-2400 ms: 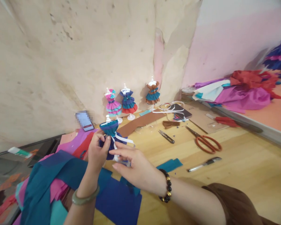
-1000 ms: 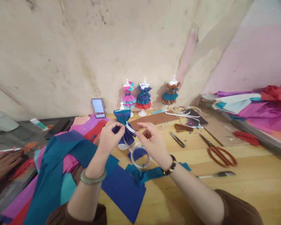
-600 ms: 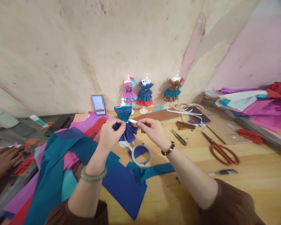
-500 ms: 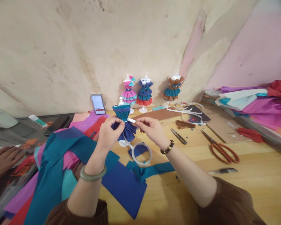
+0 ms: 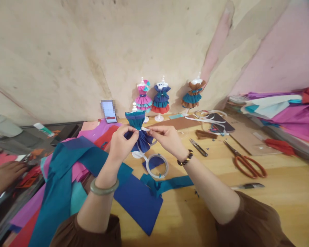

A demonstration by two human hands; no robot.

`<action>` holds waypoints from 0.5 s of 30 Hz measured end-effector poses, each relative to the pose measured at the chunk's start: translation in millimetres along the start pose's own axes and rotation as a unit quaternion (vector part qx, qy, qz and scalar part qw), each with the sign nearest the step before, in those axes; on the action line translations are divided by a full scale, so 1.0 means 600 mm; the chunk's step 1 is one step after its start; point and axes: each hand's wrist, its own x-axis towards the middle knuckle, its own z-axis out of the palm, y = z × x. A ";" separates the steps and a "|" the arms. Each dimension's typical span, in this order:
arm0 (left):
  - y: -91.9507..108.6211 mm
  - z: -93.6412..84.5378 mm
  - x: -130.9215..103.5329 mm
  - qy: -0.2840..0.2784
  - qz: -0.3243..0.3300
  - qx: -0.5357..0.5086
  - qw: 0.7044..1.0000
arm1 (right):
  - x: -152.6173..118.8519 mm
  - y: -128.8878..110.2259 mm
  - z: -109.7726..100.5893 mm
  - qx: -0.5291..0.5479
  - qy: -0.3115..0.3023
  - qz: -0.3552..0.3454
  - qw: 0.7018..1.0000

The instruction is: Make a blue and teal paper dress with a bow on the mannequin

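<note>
While the right hand [image 5: 167, 138] pinches the white strip [image 5: 145, 129], its fingers hiding the far end, the left hand [image 5: 120, 143] grips the dress [image 5: 135, 121] at the waist; whether strip is caught there too, I cannot tell. The dress stands upright between the hands, its skirt partly covered by the left. The phone [image 5: 110, 113] is partly blurred, the right forearm hides the knife's [image 5: 253, 186] tip, and the left edge crops another person's hand [image 5: 7, 173].

tape roll [image 5: 147, 167] before front mannequin [image 5: 135, 120] | phone [image 5: 109, 111] left | scissors [image 5: 237, 156] right
</note>
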 end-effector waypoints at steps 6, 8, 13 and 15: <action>0.001 0.003 -0.002 0.001 0.007 -0.005 1.000 | -0.010 -0.021 -0.012 -0.037 -0.050 -0.016 0.998; 0.004 0.003 -0.003 0.002 0.013 -0.001 1.000 | -0.011 -0.023 -0.013 -0.037 -0.065 -0.001 0.997; 0.014 0.005 -0.004 -0.002 0.022 0.010 1.000 | -0.010 -0.016 -0.009 0.006 -0.065 0.008 0.998; 0.017 0.007 -0.006 -0.005 0.025 0.013 1.000 | -0.009 -0.011 -0.006 0.013 -0.047 0.005 0.999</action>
